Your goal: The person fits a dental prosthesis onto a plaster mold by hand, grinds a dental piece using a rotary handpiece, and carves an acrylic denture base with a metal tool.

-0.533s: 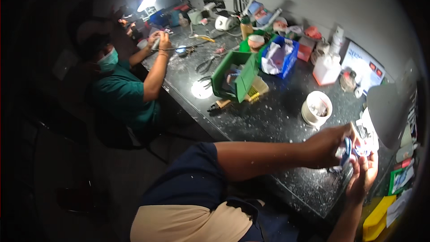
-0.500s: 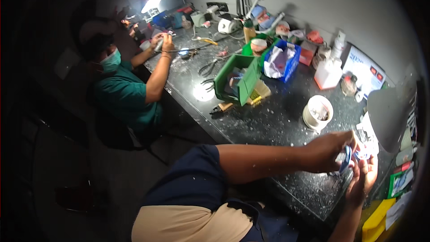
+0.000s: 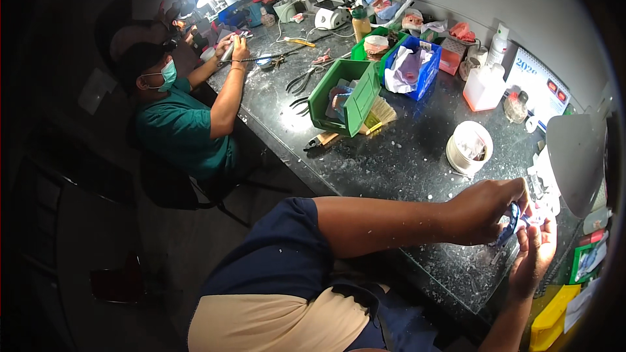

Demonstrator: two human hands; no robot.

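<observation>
Under the bright lamp at the right, my left hand (image 3: 489,212) and my right hand (image 3: 536,254) are close together, fingers closed around a small blue curved piece (image 3: 513,216). A whitish part sits at its side between my fingertips, washed out by glare. The piece's kind cannot be made out, and my fingers cover much of it. My left forearm reaches across from the left, while my right one rises from the lower edge. Just beyond my left hand stands a round cream pot (image 3: 456,156) with pale bits inside.
Green bin (image 3: 365,101), blue bin (image 3: 430,78), pliers (image 3: 300,83) and a brush (image 3: 383,112) lie farther off. A squarish bottle (image 3: 484,89) stands near a calendar (image 3: 531,81). A lamp shade (image 3: 575,163) hangs beside my hands, a yellow bin (image 3: 551,319) below. A masked co-worker (image 3: 186,124) works at left.
The view has shifted slightly, so the bench things appear a little higher. My hands have moved slightly, and the blue piece is turned to show more of its curved edge.
</observation>
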